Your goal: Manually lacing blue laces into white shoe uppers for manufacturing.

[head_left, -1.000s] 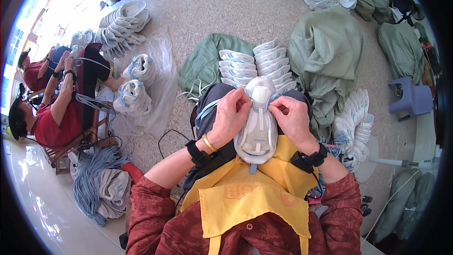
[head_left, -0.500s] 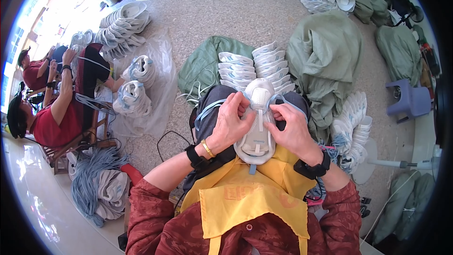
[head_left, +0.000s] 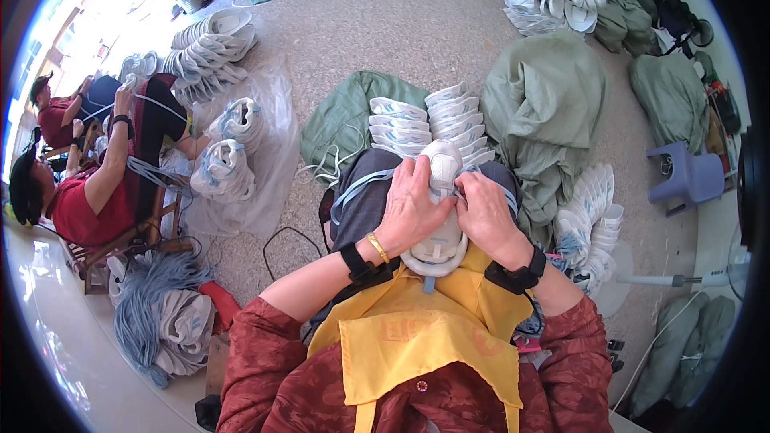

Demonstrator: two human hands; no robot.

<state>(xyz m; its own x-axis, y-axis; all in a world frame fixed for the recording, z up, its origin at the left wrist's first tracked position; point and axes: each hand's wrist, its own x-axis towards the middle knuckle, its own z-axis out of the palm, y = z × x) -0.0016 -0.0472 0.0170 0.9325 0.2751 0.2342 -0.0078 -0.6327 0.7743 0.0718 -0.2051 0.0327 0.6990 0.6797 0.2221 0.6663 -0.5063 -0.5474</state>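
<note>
1. White shoe (head_left: 437,246) is held upon the lap, directly under the fingers of both hands; its toe is pointed away from the wearer.
2. By the left hand (head_left: 409,210), the shoe's left side is covered: the fingers are stretched close together over it, and the thumb is laid across its middle. Whether anything is pinched there cannot be told.
3. By the right hand (head_left: 489,212), the shoe's right edge is touched with bent, bunched fingers; what is pinched, if anything, is hidden.
4. A blue lace (head_left: 365,188) is draped over the thigh, left of the left fingers.
5. Beyond the fingers, white shoes (head_left: 399,127) are stacked in rows, with a green cloth (head_left: 545,92) heaped to their right.
6. Nearer the body than the fingers, a yellow apron (head_left: 429,345) is worn.
</note>
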